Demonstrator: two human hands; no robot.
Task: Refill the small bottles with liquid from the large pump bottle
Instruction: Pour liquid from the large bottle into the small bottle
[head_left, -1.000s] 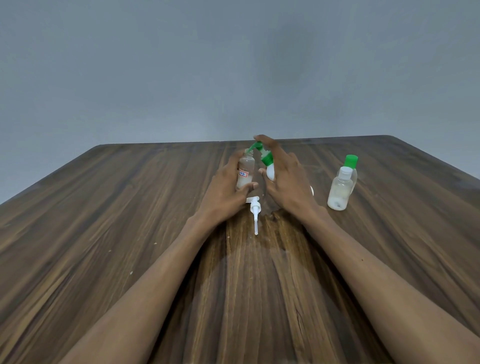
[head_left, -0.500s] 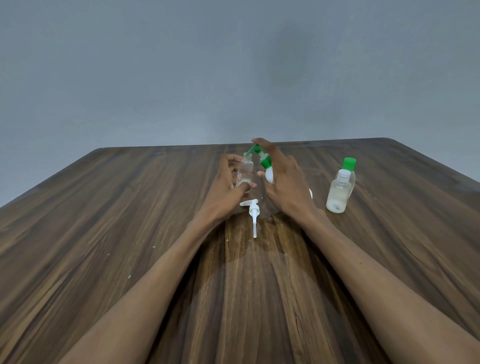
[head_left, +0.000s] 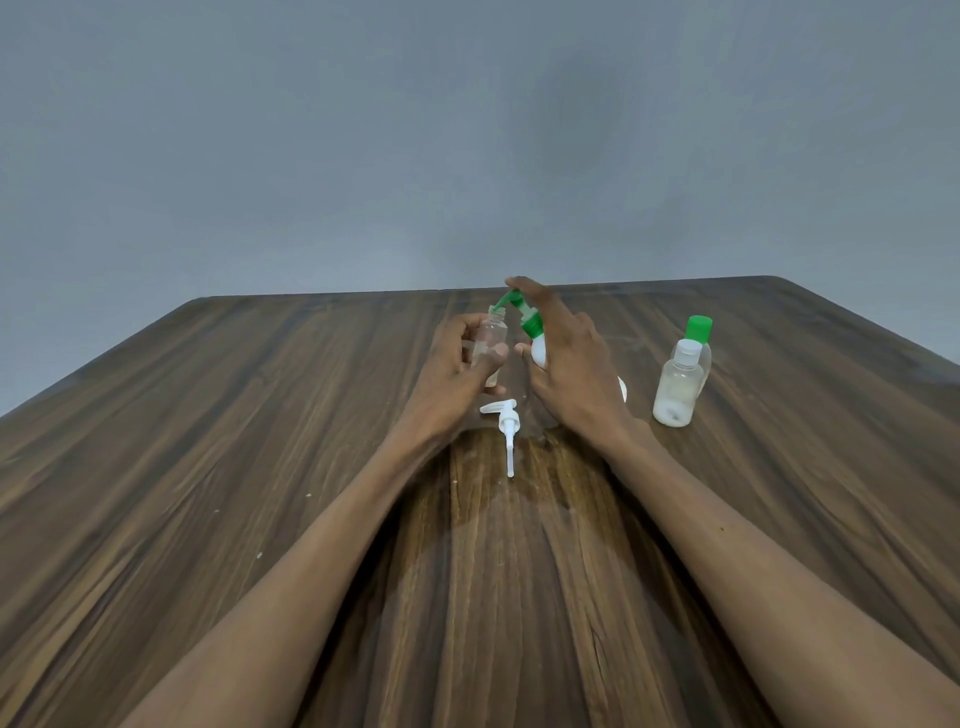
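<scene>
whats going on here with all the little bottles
A person is refilling a small clear bottle, gripped in the left hand. The right hand holds a white pump bottle, its green nozzle at the small bottle's open neck. A loose white pump and two capped bottles sit on the table.

Soft, even, dimmish light; faint glare on the table (head_left: 483, 519); wide-angle stretching at the edges.

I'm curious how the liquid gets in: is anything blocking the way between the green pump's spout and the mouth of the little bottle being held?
Nothing visible does. The small bottle, gripped by the left hand, has no cap on, and the green spout points at its open mouth. The right hand holds the pump bottle, a finger on top of the pump.
</scene>
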